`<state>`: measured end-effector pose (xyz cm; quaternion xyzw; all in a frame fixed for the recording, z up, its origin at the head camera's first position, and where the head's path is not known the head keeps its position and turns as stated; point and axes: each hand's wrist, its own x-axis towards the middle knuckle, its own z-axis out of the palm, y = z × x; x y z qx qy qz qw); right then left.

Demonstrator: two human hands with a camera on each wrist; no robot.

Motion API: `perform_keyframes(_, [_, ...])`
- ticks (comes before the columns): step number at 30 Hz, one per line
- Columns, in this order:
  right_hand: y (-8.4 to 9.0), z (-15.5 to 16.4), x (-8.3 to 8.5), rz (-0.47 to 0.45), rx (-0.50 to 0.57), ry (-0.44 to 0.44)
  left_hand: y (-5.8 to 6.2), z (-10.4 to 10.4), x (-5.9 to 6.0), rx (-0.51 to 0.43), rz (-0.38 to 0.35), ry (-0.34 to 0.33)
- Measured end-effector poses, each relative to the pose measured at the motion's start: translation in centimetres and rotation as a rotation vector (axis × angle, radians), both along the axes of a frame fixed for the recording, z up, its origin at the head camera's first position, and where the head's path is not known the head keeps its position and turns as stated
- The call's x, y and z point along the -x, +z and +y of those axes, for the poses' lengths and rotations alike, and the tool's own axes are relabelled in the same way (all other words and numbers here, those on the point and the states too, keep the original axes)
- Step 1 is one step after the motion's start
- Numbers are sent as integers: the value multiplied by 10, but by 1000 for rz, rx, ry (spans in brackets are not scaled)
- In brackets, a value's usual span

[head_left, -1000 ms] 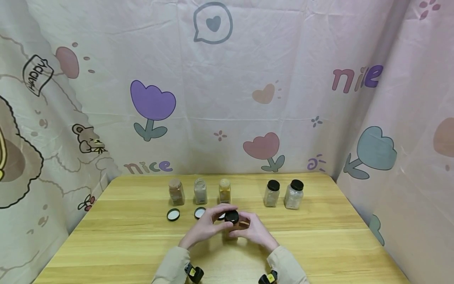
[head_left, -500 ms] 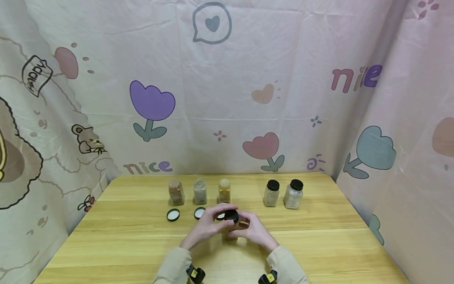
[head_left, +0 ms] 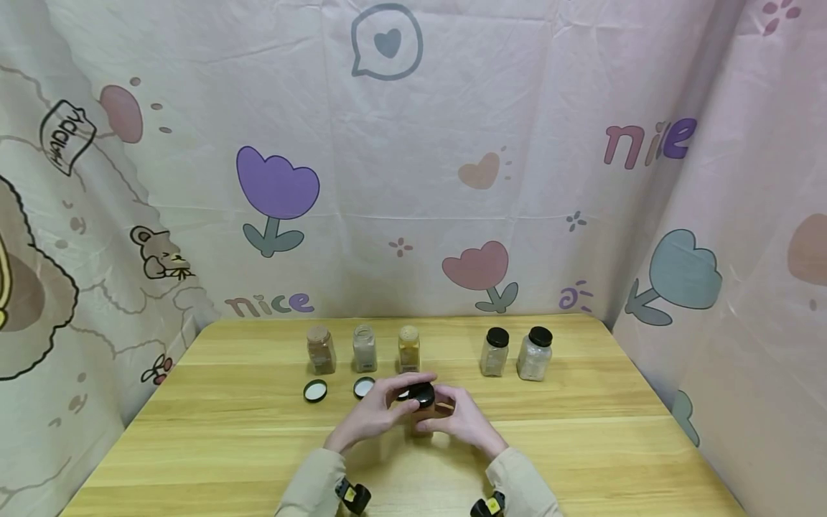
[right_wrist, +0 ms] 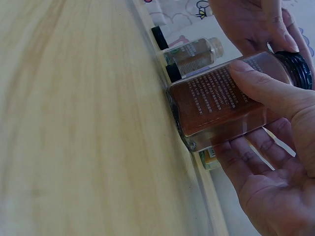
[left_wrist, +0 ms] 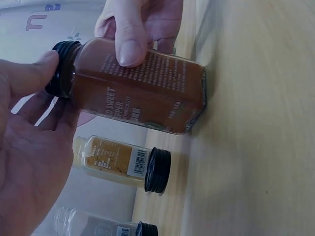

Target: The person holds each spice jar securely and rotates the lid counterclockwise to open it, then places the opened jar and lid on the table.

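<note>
We see the spice jar (head_left: 421, 420) standing on the wooden table (head_left: 581, 445), in front of the row of other jars (head_left: 409, 347); our right hand (head_left: 466, 420) grasps its glass body, thumb on one face and fingers behind, so it cannot turn; our left hand (head_left: 375, 413) pinches the black lid (head_left: 423, 393) with thumb and fingertips. To do this well, we judge that the right hand should hold the body firmly and keep the base flat on the wood; the left should turn only the lid, with even pressure around the rim, so no powder is shaken out.
</note>
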<state>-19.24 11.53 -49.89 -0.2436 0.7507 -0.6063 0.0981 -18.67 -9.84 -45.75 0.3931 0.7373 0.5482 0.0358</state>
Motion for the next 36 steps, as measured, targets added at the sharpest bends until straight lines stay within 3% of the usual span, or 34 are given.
perform_keyframes(9, [0,0,0,27,-5,-1,-2,4,1,30,17,91])
perform_keyframes(22, [1,-1,0,23,-3,-3,1,-1,1,-15,-9,-11])
perform_keyframes(31, [0,-1,0,24,7,7,-2,3,1,-26,-9,65])
perform_keyframes(36, [0,-1,0,26,1,5,-2,3,2,0,-10,64])
